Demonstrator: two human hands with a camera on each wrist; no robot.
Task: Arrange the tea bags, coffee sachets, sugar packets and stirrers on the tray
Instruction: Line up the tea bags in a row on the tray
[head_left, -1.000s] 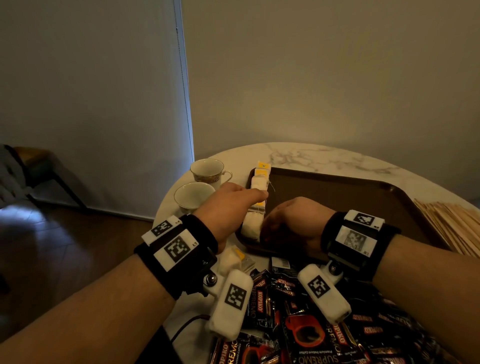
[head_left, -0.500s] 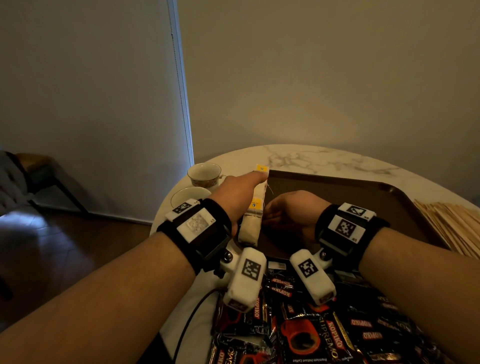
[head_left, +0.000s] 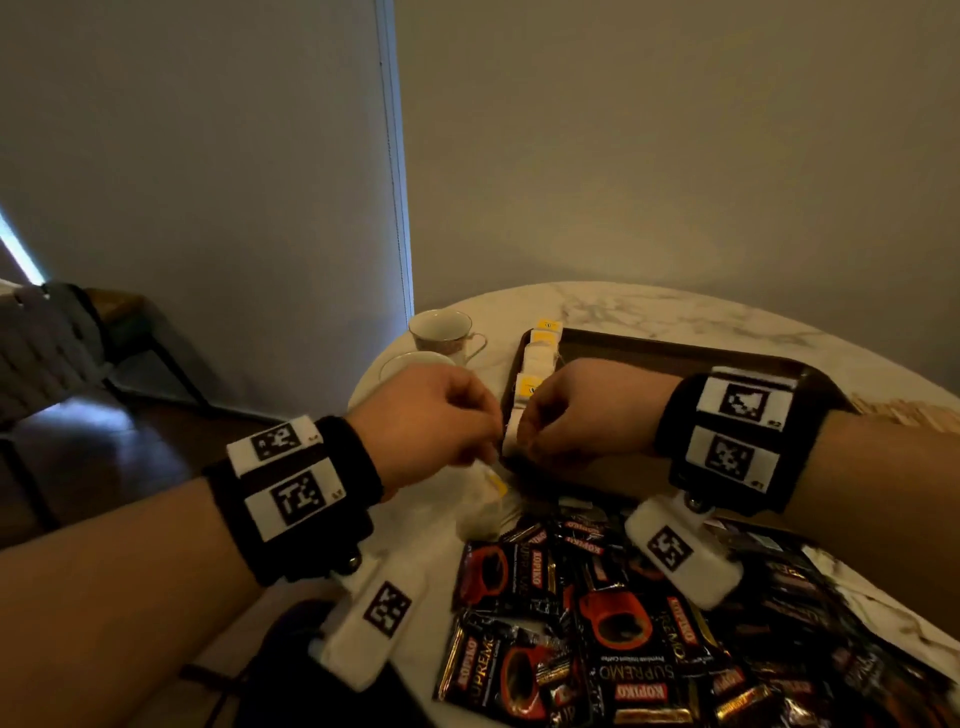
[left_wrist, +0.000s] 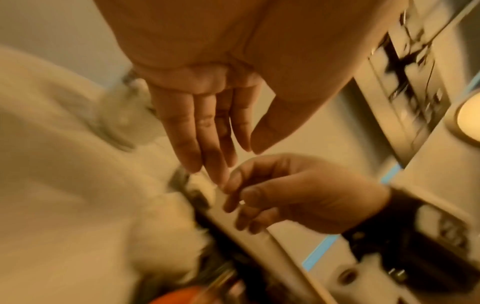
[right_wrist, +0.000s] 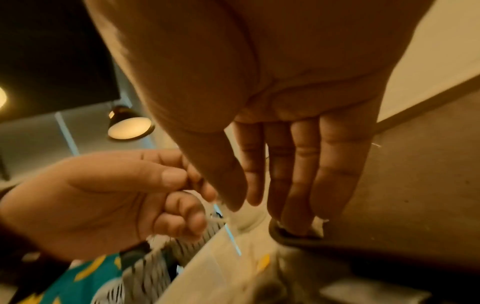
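Marble table (head_left: 675, 312) at frame centre: tea bags (head_left: 540, 358) lined along brown tray (head_left: 675, 353) left edge. Left hand (head_left: 426, 415) fingers pinching, contents unclear; right hand (head_left: 587, 410) fingers curled, grasp unclear.

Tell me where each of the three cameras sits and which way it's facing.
Head: worn on the head, looks forward and down at the tray and coffee sachets; both forearms and hands show.
Left wrist: under the left wrist, looks along the left hand toward the right hand.
Right wrist: under the right wrist, looks along the right hand toward the left hand.
Shared: both wrist views show both hands meeting.
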